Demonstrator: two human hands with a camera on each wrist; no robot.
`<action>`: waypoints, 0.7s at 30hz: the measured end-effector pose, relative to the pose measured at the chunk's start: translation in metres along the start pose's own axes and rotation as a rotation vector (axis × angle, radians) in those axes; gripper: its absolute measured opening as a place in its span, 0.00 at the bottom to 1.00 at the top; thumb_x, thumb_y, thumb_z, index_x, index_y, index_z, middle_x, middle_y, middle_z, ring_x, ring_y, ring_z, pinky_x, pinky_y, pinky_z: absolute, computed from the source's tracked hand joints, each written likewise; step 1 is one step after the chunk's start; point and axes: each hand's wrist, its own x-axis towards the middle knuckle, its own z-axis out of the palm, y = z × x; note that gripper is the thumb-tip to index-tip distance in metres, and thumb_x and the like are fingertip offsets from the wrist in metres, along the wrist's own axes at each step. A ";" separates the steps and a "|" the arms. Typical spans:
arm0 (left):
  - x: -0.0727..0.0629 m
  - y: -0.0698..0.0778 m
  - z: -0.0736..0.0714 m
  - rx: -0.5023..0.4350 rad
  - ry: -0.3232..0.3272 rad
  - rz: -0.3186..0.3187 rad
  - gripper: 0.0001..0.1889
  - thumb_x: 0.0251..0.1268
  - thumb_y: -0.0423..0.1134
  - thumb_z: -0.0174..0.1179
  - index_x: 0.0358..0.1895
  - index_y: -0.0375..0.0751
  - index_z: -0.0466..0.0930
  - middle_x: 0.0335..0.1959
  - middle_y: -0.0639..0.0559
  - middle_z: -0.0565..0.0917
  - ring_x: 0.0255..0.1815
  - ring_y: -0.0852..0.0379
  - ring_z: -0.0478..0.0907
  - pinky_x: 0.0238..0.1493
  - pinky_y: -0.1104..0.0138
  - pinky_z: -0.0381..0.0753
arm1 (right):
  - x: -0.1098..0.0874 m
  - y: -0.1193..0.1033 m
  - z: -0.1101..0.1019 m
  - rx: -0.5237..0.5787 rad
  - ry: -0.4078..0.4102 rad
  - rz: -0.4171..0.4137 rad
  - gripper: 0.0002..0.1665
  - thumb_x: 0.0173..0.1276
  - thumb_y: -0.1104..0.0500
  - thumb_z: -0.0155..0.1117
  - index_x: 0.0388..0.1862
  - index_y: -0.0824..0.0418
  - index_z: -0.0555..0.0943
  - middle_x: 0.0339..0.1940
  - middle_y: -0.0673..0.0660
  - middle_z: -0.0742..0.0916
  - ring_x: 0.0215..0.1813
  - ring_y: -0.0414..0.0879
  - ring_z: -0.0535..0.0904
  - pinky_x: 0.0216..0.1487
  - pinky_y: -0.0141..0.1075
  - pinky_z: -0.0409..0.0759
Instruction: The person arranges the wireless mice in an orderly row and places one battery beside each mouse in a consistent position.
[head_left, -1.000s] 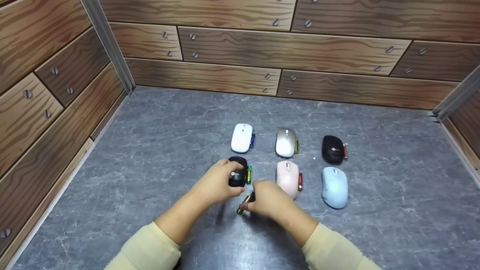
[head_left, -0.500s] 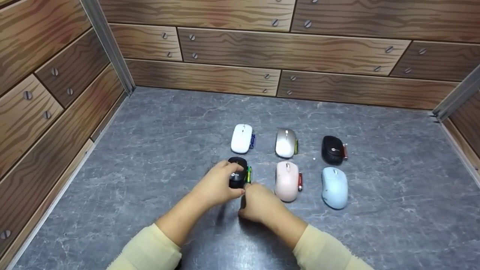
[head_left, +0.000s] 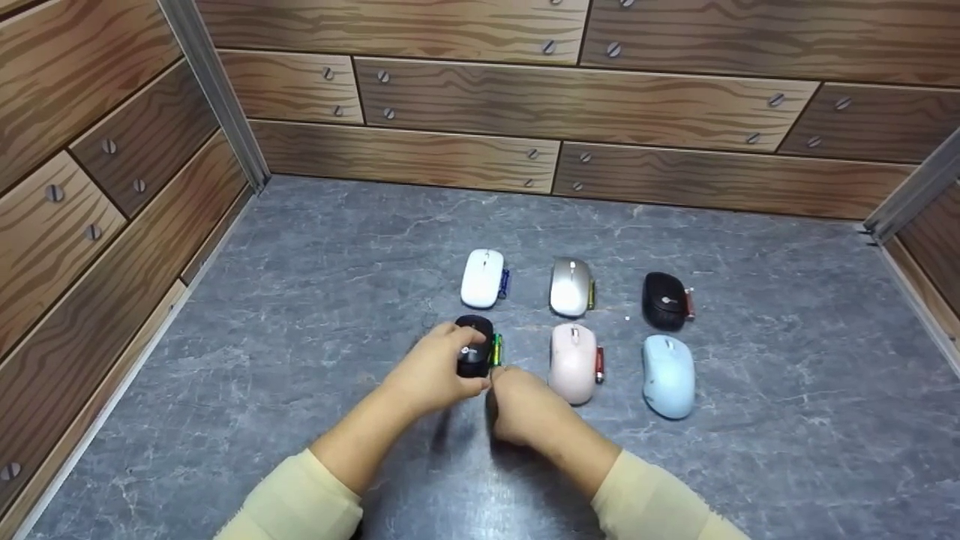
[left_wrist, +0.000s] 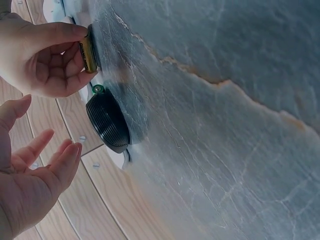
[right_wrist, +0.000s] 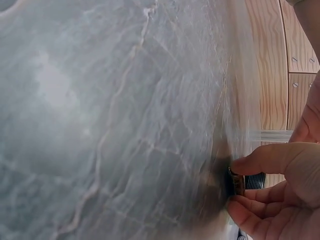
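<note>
A black computer mouse (head_left: pixel 474 358) lies on the grey marbled surface, with a green battery (head_left: pixel 497 349) along its right side. My left hand (head_left: pixel 431 371) hovers over the mouse's left side, its fingers spread and loosely bent; the left wrist view shows this left hand (left_wrist: pixel 37 180) apart from the ribbed black mouse (left_wrist: pixel 107 120). Just nearer than the mouse, my right hand (head_left: pixel 525 405) pinches a gold-and-dark battery (left_wrist: pixel 88 52) lengthwise between thumb and fingers. In the right wrist view the battery (right_wrist: pixel 237 183) is close to the surface; the hand hides it from the head view.
Behind stand a white mouse (head_left: pixel 482 279), a silver mouse (head_left: pixel 570 286) and another black mouse (head_left: pixel 664 301). A pink mouse (head_left: pixel 573 365) and a light blue mouse (head_left: pixel 669 377) are to the right. Batteries lie beside most of them. Wood-patterned walls (head_left: pixel 450 94) enclose the surface.
My right hand has moved left, up to the near end of the black mouse, with the battery now hidden beneath it in the head view. My left hand has barely moved.
</note>
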 end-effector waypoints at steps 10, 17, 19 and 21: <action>0.002 0.003 0.000 0.002 -0.009 -0.018 0.27 0.48 0.44 0.68 0.54 0.40 0.73 0.52 0.42 0.73 0.53 0.45 0.72 0.57 0.56 0.70 | -0.002 0.006 -0.012 0.062 -0.002 0.015 0.17 0.35 0.67 0.63 0.28 0.62 0.72 0.24 0.54 0.77 0.28 0.49 0.73 0.30 0.42 0.74; 0.007 0.001 0.000 -0.004 0.007 0.000 0.27 0.47 0.43 0.68 0.53 0.39 0.73 0.51 0.41 0.74 0.51 0.46 0.73 0.55 0.57 0.71 | -0.001 0.016 -0.026 0.082 0.060 0.014 0.16 0.34 0.68 0.64 0.24 0.60 0.70 0.19 0.51 0.75 0.24 0.47 0.71 0.27 0.41 0.73; 0.008 0.001 0.000 -0.008 0.010 0.003 0.27 0.47 0.43 0.68 0.53 0.38 0.74 0.50 0.41 0.74 0.50 0.47 0.74 0.54 0.57 0.72 | -0.001 0.020 -0.031 0.078 0.079 0.029 0.15 0.35 0.67 0.64 0.24 0.59 0.70 0.19 0.51 0.75 0.24 0.47 0.71 0.28 0.40 0.74; 0.010 0.001 0.000 -0.017 0.006 -0.005 0.27 0.48 0.42 0.68 0.53 0.38 0.73 0.49 0.41 0.74 0.49 0.47 0.74 0.53 0.57 0.73 | -0.002 0.024 -0.036 0.071 0.103 0.034 0.14 0.36 0.68 0.65 0.24 0.60 0.71 0.19 0.51 0.75 0.24 0.47 0.72 0.28 0.41 0.74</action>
